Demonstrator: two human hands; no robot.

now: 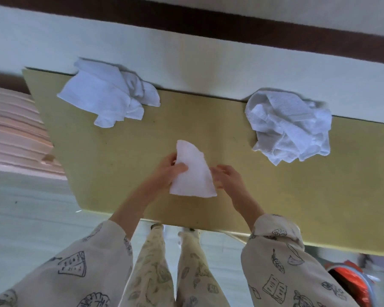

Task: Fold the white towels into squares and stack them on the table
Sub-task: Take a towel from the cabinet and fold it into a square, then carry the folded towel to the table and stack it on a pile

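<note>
A small folded white towel (pixel 194 171) lies in the middle of the yellow-green table (pixel 297 196), near the front edge. My left hand (pixel 172 168) grips its left edge, thumb on top of the cloth. My right hand (pixel 225 177) touches its right edge with loosely bent fingers. A loose heap of white towels (pixel 108 94) sits at the back left of the table. A second crumpled heap of white towels (pixel 289 125) sits at the back right.
A pale wall with a dark band runs behind the table. Pink stacked material (pixel 16 129) lies to the left of the table. An orange-red object (pixel 350 282) shows below the table's right front edge. My legs stand at the front edge.
</note>
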